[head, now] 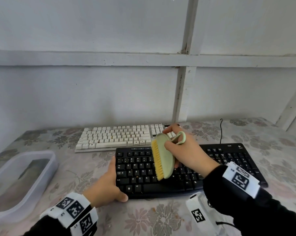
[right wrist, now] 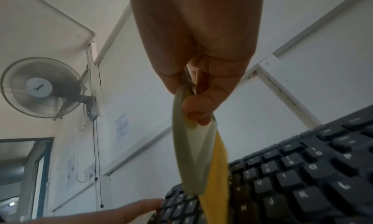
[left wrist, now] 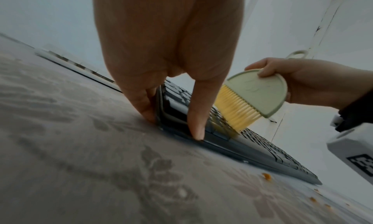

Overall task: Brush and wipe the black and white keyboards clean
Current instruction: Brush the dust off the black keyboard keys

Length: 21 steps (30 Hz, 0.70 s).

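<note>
The black keyboard (head: 177, 172) lies in front of me on the flowered tablecloth, with the white keyboard (head: 116, 137) just behind it. My right hand (head: 183, 150) grips a pale green brush (head: 163, 159) by its back. Its yellow bristles (left wrist: 234, 111) point left and down and touch the keys near the middle of the black keyboard (left wrist: 262, 149). My left hand (head: 108, 183) braces the black keyboard's front left corner, with straight fingers (left wrist: 145, 106) against the left edge and the thumb at the front edge. The right wrist view shows the brush (right wrist: 193, 155) edge-on above the keys (right wrist: 302, 179).
A clear plastic tub (head: 47, 169) stands at the left of the table. A thin black cable (head: 221, 130) rises behind the black keyboard. Small orange crumbs (left wrist: 267, 176) lie on the cloth in front of the keyboard. The wall stands close behind the white keyboard. A wall fan (right wrist: 40, 87) hangs high up.
</note>
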Available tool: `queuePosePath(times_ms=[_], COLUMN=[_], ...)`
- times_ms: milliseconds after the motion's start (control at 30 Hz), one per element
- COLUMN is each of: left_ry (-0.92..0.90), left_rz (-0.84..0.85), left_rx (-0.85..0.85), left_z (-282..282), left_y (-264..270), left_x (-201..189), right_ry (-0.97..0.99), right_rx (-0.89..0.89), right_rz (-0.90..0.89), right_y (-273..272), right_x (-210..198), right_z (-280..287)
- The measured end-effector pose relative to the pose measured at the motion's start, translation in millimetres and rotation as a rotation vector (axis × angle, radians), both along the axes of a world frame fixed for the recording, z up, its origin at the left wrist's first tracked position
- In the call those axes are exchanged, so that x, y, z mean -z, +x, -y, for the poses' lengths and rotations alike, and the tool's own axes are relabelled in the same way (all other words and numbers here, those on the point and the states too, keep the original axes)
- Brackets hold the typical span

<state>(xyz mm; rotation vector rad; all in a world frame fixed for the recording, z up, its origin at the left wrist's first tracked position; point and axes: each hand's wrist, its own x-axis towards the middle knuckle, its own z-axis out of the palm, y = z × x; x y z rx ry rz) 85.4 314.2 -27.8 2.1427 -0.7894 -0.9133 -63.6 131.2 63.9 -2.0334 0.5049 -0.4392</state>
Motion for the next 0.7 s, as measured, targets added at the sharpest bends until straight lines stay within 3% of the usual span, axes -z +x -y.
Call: queuePosePath(times_ms=[233,467,700], left_ry=[-0.017,-0.032,-0.048], left_rz=[-0.020,-0.015,-0.014], left_rx=[0.027,0.024,0.031], left_z=[0,0,-1], left_y=[3,1,1], left_x=[2,2,3], right_ry=[0.090,0.071,0.097], right_rx=[-0.074,0.102,-0.023], right_rz=[-0.118,0.065,-0.090], right_y=[-22,1,-14], right_x=[11,8,12], right_z=[-12,-7,-18])
